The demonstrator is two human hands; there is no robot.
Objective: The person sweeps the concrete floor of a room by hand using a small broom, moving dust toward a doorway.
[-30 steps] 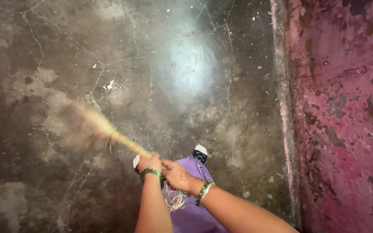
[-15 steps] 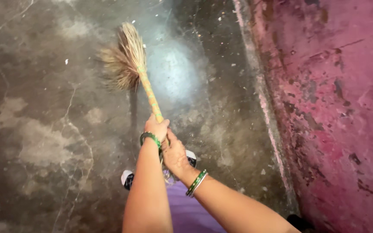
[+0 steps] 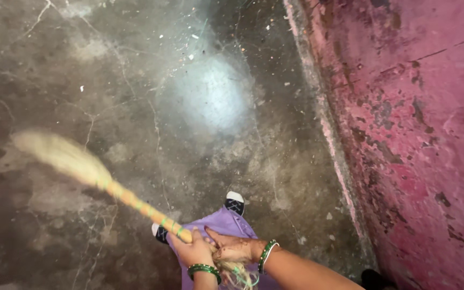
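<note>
My left hand [image 3: 194, 252] and my right hand [image 3: 233, 248] both grip the end of a straw broom [image 3: 115, 189]. Its handle is wrapped in orange and green bands. The blurred bristle head [image 3: 57, 154] points out to the left, low over the cracked grey concrete floor [image 3: 135, 96]. Green bangles ring both wrists. Below my hands I see my purple garment [image 3: 224, 225] and two feet in dark footwear with white toes.
A peeling pink wall [image 3: 420, 139] runs along the right side and meets the floor at a rough edge. Small white specks and bits of debris lie scattered on the floor, mostly near the top centre. A pale glare patch [image 3: 213, 96] shines on the concrete.
The broom swung from pointing up ahead of me down to the left, and my hands dropped lower in view, closer to my body.
</note>
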